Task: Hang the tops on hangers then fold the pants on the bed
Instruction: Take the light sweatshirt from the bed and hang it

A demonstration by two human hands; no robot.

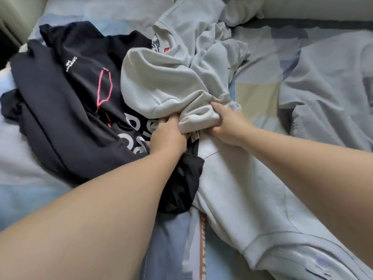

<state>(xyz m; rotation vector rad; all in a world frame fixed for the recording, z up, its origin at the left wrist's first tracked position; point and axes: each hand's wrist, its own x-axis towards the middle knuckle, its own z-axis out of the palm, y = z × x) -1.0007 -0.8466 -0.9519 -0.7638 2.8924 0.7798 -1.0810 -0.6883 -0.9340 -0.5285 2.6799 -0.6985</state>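
Nearest you, your two bare forearms enter from the lower edge and converge on the middle of the bed [258, 91], whose cover is patched in blue, grey and beige. To the near right lies a long pale grey garment [248, 195]. Its long axis runs diagonally from the near right corner up and left to your hands, and a ribbed band crosses it towards the near end. Whether it is a top or pants cannot be told. Just left of it, partly under your left forearm, a crumpled black cloth [185, 190] rests on the cover.

Your left hand [169, 136], knuckles up, has its fingers curled into the near edge of a bunched pale fabric [161, 85]. Your right hand [228, 126] grips the same bunch from the right, thumb beneath and fingers over the fold. The two hands sit just beside each other with the fabric between them. The bunch mounds away from you towards the far left; whether it is one piece with the long garment cannot be told.

Left of the bunch a black top [66, 110] with a pink outline and white lettering spreads from the near middle towards the far left. Beyond the bunch a further pale garment [181, 23] with a small print lies rumpled, reaching towards the far edge.
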